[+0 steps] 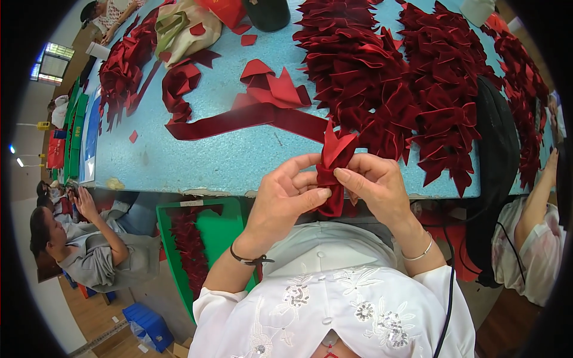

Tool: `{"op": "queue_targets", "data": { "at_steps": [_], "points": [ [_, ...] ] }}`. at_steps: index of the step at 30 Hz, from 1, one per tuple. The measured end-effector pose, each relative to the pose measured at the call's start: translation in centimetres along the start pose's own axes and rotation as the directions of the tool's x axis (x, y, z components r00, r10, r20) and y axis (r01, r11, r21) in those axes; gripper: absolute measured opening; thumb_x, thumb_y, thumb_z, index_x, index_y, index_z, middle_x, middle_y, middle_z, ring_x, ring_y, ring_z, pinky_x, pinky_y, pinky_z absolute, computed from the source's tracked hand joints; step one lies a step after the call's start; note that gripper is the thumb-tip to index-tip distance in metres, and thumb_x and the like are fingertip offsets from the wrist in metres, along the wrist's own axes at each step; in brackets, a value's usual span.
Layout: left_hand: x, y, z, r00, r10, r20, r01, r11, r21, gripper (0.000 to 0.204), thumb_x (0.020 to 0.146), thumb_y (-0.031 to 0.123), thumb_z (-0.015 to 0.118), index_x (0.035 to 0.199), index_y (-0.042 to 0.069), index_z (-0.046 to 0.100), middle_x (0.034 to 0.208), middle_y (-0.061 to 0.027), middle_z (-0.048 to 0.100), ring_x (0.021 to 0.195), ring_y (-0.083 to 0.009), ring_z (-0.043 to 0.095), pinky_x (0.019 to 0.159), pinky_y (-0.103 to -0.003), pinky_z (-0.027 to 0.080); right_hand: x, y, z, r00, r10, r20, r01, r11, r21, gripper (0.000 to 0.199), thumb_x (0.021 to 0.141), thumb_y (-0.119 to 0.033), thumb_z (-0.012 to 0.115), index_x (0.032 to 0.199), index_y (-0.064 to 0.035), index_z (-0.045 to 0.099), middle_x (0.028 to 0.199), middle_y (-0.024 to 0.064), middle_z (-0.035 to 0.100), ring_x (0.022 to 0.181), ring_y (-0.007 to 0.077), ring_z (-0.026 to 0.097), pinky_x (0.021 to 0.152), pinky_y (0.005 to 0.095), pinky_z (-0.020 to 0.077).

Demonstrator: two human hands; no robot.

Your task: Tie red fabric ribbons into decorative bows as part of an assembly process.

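Just over the table's front edge, my two hands hold a dark red velvet ribbon bow (335, 156) between them. My left hand (292, 185) pinches it from the left with thumb and fingers. From the other side my right hand (371, 179) grips it, the thumb pressed on the middle fold. One pointed ribbon end stands up above my fingers, and a loop hangs below them. A long loose ribbon (239, 121) runs from behind the bow to the left across the table; whether it joins the bow is hidden.
Rows of finished-looking red bows (358, 71) cover the right of the blue table (239, 161). Curled ribbon (181, 89), a cloth bag (186, 30) and a dark container (267, 13) lie beyond. A green bin (224, 230) with bows stands below left. People sit on both sides.
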State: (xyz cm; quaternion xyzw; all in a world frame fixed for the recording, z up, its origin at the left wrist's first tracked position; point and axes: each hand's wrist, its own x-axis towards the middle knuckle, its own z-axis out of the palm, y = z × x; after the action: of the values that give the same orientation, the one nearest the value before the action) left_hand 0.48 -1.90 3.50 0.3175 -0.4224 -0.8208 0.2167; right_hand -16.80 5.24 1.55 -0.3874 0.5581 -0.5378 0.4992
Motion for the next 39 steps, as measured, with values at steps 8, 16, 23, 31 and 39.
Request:
{"op": "queue_targets", "data": {
  "at_steps": [8,16,23,31,39],
  "points": [
    [-0.2,0.4,-0.8,0.996,-0.094,0.009,0.094,0.995,0.047,0.026,0.085,0.010,0.064,0.104,-0.006,0.057,0.088,-0.0059,0.064,0.080,-0.0073,0.057,0.070,-0.021,0.045,0.0,0.4,0.2,0.992,-0.025,0.122,0.020,0.999,0.044,0.017,0.086,-0.011,0.063,0.078,0.0029,0.062,0.062,0.0012,0.057,0.052,0.0058,0.050,0.047,0.0202,0.0405],
    [-0.2,-0.3,-1.2,0.997,0.021,-0.072,-0.017,0.998,0.053,0.019,0.084,0.014,0.067,0.088,-0.004,0.063,0.078,-0.0031,0.063,0.069,-0.0055,0.052,0.062,-0.019,0.041,-0.8,0.5,0.1,0.960,-0.281,0.014,0.280,0.947,-0.157,0.007,0.082,-0.003,0.064,0.084,0.0033,0.063,0.072,0.0046,0.061,0.060,0.0085,0.055,0.051,0.0218,0.0431],
    [-0.4,-0.2,-1.0,0.995,0.037,-0.098,-0.026,0.993,0.113,0.019,0.084,0.014,0.067,0.086,-0.004,0.063,0.076,-0.0033,0.063,0.067,-0.0055,0.052,0.060,-0.019,0.041,-0.7,0.1,0.2,0.785,-0.598,0.162,0.608,0.691,-0.391,0.014,0.071,0.006,0.068,0.083,0.0021,0.063,0.078,0.0105,0.061,0.066,0.0179,0.059,0.055,0.0277,0.0462],
    [-0.5,0.1,-0.6,0.995,0.014,-0.102,-0.001,0.993,0.121,0.019,0.084,0.013,0.068,0.089,-0.005,0.064,0.078,-0.0038,0.064,0.067,-0.0039,0.054,0.059,-0.017,0.042,0.1,0.1,0.0,0.623,-0.707,0.333,0.758,0.442,-0.480,0.021,0.065,0.007,0.069,0.083,0.0037,0.058,0.076,0.0124,0.059,0.064,0.0260,0.058,0.055,0.0324,0.0471],
    [-0.2,0.0,-0.8,0.994,-0.026,-0.105,0.043,0.986,0.159,0.018,0.083,0.014,0.068,0.088,-0.004,0.065,0.077,-0.0032,0.064,0.066,-0.0035,0.053,0.058,-0.017,0.042,-0.2,1.2,0.8,0.486,-0.785,0.383,0.775,0.186,-0.604,0.028,0.060,0.012,0.064,0.085,0.0043,0.053,0.073,0.0115,0.054,0.061,0.0276,0.055,0.052,0.0350,0.0469]
  ]
}}
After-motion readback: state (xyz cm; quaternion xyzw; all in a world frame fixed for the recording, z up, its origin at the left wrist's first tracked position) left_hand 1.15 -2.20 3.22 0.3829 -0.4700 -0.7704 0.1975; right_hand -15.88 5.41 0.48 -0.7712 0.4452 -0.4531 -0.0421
